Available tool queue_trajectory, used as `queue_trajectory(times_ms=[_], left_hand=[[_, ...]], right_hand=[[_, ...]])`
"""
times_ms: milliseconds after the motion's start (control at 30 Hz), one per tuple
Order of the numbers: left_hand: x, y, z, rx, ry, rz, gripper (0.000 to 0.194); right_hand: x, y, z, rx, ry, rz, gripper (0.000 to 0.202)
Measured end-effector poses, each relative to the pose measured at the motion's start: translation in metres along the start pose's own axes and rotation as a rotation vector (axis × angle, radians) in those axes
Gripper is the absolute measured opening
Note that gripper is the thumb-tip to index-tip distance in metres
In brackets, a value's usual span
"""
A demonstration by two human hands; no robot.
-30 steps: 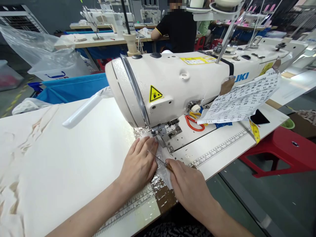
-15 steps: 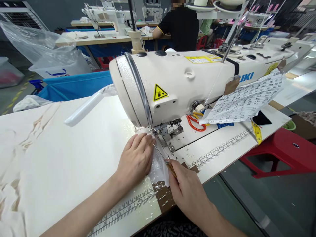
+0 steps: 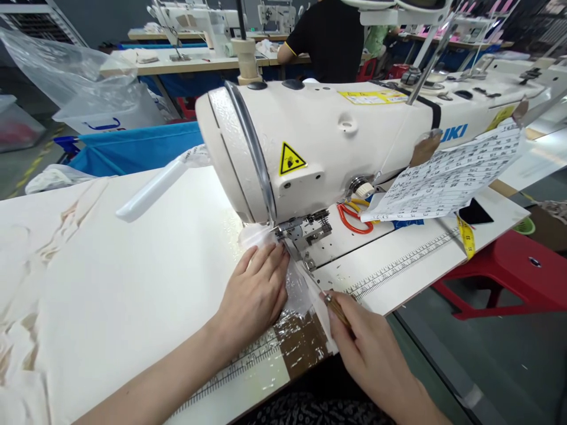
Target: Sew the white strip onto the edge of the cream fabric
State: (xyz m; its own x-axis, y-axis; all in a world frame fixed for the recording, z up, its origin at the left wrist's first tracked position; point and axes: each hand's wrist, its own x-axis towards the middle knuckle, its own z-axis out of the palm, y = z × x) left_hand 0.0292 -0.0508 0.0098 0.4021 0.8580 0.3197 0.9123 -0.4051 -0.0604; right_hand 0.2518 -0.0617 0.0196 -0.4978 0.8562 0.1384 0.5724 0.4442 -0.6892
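My left hand (image 3: pixel 257 286) lies flat, palm down, by the needle area of a white sewing machine (image 3: pixel 319 130), its fingertips pressing on thin white fabric (image 3: pixel 254 236). A strip of white fabric (image 3: pixel 322 313) runs from the presser foot toward the table's front edge. My right hand (image 3: pixel 376 348) is closed around the wooden handle of an awl (image 3: pixel 336 310), whose thin metal shaft points toward the presser foot. The awl's tip is hard to make out against the fabric. The needle itself is hidden behind the machine's metal parts.
Orange-handled scissors (image 3: pixel 354 218) lie behind the presser foot. A sheet of handwritten paper (image 3: pixel 447 177) hangs at the machine's right. Pale fabric (image 3: pixel 26 348) lies at the left of the white table (image 3: pixel 133 283). A red stool (image 3: pixel 509 271) stands at right; a person (image 3: pixel 332 41) sits beyond.
My right hand has drawn the awl back toward me and to the right, away from the presser foot. My left hand has shifted slightly right and nearer me. The view has tilted a little.
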Motion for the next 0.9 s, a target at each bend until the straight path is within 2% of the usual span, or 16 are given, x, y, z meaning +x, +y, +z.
queue_trajectory(times_ms=[200, 467, 900], left_hand=[[-0.0009, 0.0061, -0.0002, 0.030, -0.011, -0.021, 0.047], [-0.0026, 0.0057, -0.0022, 0.057, -0.027, 0.021, 0.047], [-0.0057, 0.0079, 0.0013, 0.028, -0.045, 0.002, 0.049]], right_hand=[[-0.0013, 0.0088, -0.0119, 0.104, 0.038, 0.055, 0.021], [-0.0006, 0.0092, -0.0090, 0.107, 0.047, 0.042, 0.022], [-0.0024, 0.0092, -0.0092, 0.119, 0.046, 0.040, 0.022]])
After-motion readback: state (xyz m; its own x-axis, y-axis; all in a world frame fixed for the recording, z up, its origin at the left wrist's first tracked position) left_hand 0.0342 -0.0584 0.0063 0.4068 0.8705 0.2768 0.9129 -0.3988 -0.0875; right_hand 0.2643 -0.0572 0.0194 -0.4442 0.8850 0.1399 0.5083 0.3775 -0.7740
